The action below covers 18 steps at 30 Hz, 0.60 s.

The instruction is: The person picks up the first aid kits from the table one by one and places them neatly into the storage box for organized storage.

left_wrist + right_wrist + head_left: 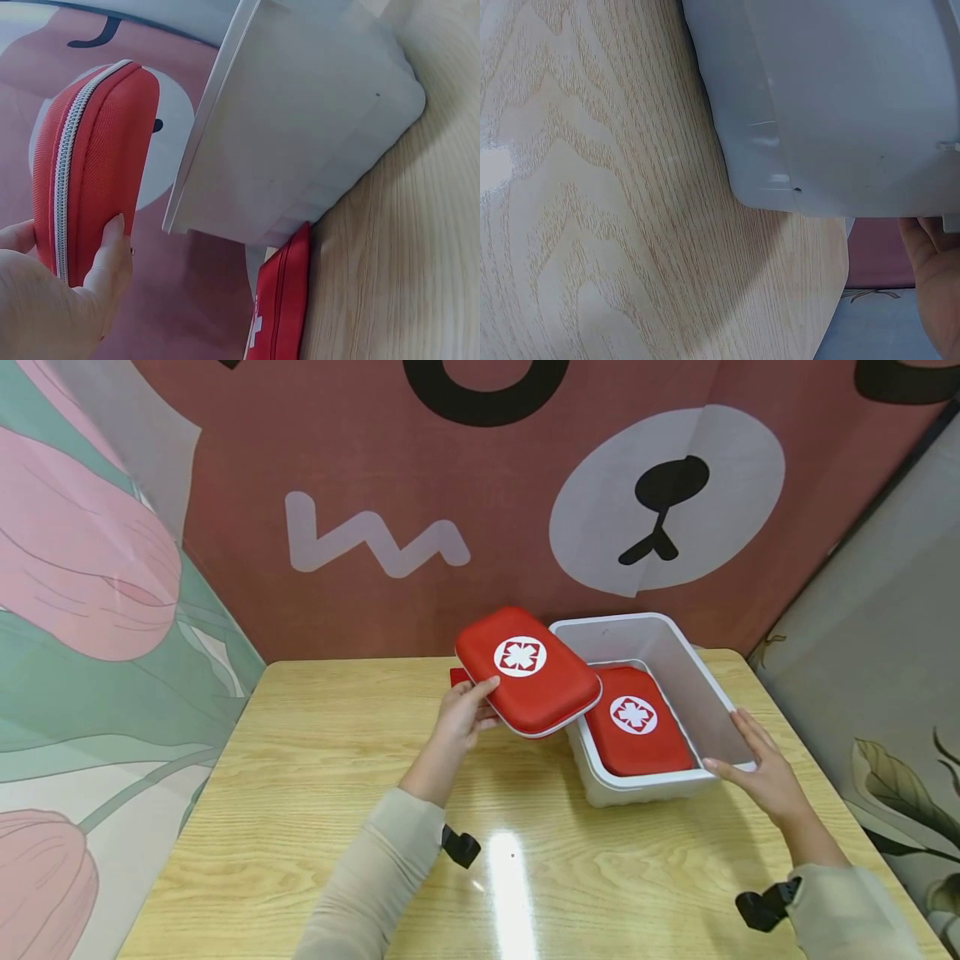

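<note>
Red case (536,683), apparently zipped closed, white emblem (521,657) uppermost, tilted, close to upright, open-topped white bin (693,693)

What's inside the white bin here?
A red case, its white emblem facing up, lies inside the white bin. The raised red case hides that case's far-left corner in the head view; anything beneath the case in the bin is covered.

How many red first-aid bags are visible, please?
3: one bag in the left hand, another bag inside the white bin, a third bag on the table beside it; more may be hidden.
</note>
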Available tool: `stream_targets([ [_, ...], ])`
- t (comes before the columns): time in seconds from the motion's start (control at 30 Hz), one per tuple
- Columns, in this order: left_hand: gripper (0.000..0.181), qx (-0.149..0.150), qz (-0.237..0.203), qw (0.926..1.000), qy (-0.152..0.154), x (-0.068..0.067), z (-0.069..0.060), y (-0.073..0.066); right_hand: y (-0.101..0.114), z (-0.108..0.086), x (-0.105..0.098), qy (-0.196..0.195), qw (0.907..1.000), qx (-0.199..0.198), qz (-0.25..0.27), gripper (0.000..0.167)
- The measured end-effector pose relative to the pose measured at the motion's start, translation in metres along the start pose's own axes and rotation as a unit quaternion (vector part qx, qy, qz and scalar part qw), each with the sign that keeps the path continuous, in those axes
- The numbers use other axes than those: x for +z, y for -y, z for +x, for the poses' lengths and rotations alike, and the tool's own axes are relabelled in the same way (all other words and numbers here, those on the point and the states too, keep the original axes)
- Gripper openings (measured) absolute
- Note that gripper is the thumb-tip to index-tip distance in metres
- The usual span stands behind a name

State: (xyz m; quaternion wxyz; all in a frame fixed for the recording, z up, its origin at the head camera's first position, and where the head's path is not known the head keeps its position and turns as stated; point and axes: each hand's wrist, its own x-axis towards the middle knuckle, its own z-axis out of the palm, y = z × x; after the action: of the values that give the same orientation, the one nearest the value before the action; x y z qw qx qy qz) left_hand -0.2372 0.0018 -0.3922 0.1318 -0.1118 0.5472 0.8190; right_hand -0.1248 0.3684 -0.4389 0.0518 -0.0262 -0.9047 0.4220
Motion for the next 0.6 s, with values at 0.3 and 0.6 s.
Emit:
stream_targets([
  [0.3,0.035,-0.006,0.008,0.9997,0.022,0.010,-0.003,0.005,0.001,0.000,0.000,0.002,1.0000,0.004,0.000,0.083],
  [0.6,0.034,-0.012,0.014,0.9993,0.033,0.023,-0.006,0.009,0.000,0.000,0.000,-0.001,1.0000,0.002,0.001,0.083],
])
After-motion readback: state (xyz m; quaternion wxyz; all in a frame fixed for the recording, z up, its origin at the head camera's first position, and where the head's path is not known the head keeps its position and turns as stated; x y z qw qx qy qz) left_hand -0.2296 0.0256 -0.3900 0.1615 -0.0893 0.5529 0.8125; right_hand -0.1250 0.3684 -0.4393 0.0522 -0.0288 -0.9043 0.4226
